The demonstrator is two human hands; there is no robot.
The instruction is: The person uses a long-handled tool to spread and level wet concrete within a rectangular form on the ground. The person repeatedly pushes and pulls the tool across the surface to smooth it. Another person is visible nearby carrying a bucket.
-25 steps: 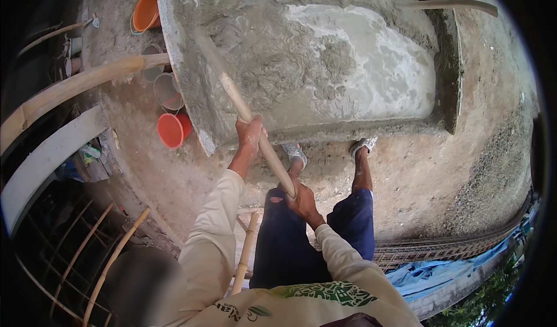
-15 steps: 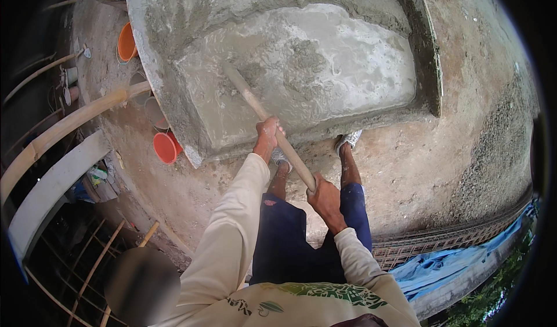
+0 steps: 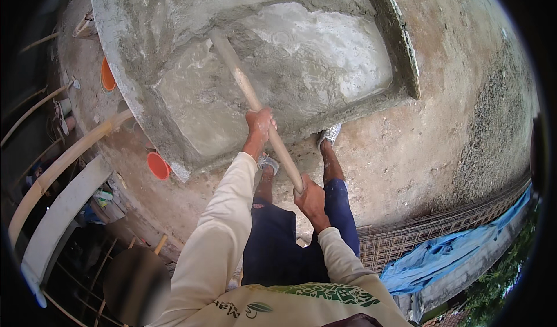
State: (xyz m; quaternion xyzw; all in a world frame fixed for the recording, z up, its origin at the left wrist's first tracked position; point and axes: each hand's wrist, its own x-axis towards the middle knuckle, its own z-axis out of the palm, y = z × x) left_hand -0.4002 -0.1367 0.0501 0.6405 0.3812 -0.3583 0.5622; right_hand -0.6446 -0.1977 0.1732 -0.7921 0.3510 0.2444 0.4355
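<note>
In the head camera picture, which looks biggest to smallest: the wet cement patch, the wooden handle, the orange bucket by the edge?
1. Wet cement patch
2. Wooden handle
3. Orange bucket

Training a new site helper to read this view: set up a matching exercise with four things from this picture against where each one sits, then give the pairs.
Things:
1. wooden handle
2. orange bucket
3. blue tarp
4. wet concrete mix

Places:
A. lower right, beside the steel mesh
B. gripped by the left hand and the right hand
C. spread out ahead of the person's feet
D. left of the person, at the near left edge of the mix

Pairs: 1-B, 2-D, 3-A, 4-C
</note>
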